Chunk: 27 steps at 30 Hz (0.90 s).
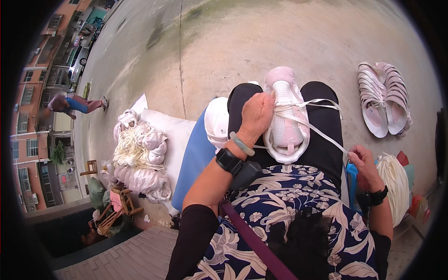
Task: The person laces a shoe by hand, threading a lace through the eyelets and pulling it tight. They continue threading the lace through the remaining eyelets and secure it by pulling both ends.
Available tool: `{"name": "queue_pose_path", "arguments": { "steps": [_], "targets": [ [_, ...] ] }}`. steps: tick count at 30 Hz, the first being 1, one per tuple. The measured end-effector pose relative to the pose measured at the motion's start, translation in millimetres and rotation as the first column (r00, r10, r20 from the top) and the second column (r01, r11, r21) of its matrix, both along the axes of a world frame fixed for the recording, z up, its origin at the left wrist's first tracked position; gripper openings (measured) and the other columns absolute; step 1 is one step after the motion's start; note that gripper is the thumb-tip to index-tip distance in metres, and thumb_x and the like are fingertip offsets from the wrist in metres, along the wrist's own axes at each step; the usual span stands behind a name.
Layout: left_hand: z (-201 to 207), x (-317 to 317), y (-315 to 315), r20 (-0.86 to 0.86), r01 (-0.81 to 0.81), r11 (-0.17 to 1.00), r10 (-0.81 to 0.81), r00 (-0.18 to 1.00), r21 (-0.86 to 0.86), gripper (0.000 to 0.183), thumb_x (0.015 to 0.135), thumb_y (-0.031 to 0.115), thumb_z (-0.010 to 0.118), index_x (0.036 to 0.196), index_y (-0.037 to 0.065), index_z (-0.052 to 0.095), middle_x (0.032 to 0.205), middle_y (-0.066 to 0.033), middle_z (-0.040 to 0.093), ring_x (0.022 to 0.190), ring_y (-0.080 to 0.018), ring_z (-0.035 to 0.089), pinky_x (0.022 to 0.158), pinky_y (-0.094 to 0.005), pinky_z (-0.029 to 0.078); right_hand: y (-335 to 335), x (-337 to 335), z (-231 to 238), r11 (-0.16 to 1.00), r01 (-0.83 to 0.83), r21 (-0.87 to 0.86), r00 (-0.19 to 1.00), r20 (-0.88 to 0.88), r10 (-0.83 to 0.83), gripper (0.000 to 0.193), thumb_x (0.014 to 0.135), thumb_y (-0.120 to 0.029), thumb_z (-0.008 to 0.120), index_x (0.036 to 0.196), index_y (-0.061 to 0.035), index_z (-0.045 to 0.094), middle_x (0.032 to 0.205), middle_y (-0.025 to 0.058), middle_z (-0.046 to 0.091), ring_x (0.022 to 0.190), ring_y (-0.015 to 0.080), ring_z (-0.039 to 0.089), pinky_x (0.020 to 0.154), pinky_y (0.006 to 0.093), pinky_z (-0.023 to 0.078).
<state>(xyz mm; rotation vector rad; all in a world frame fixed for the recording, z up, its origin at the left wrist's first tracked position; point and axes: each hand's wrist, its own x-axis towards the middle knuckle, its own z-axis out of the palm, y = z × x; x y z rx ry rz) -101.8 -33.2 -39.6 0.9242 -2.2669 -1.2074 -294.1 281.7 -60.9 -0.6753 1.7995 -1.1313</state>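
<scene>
A pink and white sneaker upper (287, 133) rests on my lap between my black-trousered knees, its toe pointing away from me. My left hand (257, 114) is closed on its left edge beside the lacing; the fingertips are partly hidden. White shoelace (322, 133) runs from the upper's eyelets to my right hand (365, 164), which pinches it out to the right. Another loose length of lace lies over my right knee. A bundle of pale laces (393, 189) hangs just beyond my right wrist.
Nested sneaker uppers (385, 98) lie on the concrete at right. At left, tied bundles of uppers (142, 154) and laces rest on a white sheet (175, 130), beside a blue surface (198, 158). A wooden stool (114, 212) stands lower left; a person (77, 103) walks farther off.
</scene>
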Motion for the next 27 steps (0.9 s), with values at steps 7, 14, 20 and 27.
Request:
{"name": "queue_pose_path", "arguments": {
  "steps": [7,14,20,27],
  "targets": [
    [-2.4,-17.0,33.3,-0.091,0.070,0.868,-0.131,0.987,-0.491,0.014,0.067,0.020,0.063,0.063,0.006,0.063,0.086,-0.0093,0.056,0.087,-0.0279,0.049,0.076,-0.0405,0.036,-126.3,39.0,26.9,0.944,-0.223,-0.241,0.809,-0.586,0.042,0.050,0.074,-0.019,0.066,0.115,0.0026,0.049,0.093,0.0097,0.051,0.083,0.0190,0.048,0.073,0.0296,0.040],
    [-27.3,-31.4,39.2,0.015,0.096,0.877,-0.101,0.995,-0.471,0.018,0.062,0.018,0.063,0.064,0.002,0.069,0.097,-0.0159,0.055,0.096,-0.0300,0.042,0.080,-0.0413,0.031,-160.5,51.1,12.2,0.911,-0.391,-0.128,0.692,-0.693,0.200,0.058,0.073,-0.015,0.060,0.125,0.0036,0.043,0.096,0.0127,0.048,0.081,0.0229,0.048,0.072,0.0320,0.042],
    [-35.0,-47.5,46.0,0.061,0.116,0.871,-0.099,0.993,-0.477,0.027,0.058,0.022,0.069,0.071,-0.002,0.068,0.097,-0.0179,0.052,0.103,-0.0349,0.040,0.089,-0.0480,0.029,-155.3,37.7,-5.3,0.916,-0.383,-0.118,0.683,-0.703,0.195,0.053,0.080,-0.007,0.052,0.130,0.0039,0.038,0.089,0.0112,0.048,0.074,0.0196,0.047,0.069,0.0285,0.041],
    [-41.9,-56.4,52.9,0.049,0.098,0.847,-0.085,0.995,-0.522,0.028,0.062,0.022,0.065,0.073,-0.003,0.068,0.104,-0.0204,0.052,0.109,-0.0414,0.039,0.098,-0.0562,0.024,-150.8,18.6,-14.9,0.928,-0.367,-0.064,0.798,-0.534,0.279,0.044,0.087,-0.004,0.041,0.130,0.0029,0.039,0.109,0.0125,0.055,0.091,0.0174,0.054,0.078,0.0259,0.043]
  ]
}}
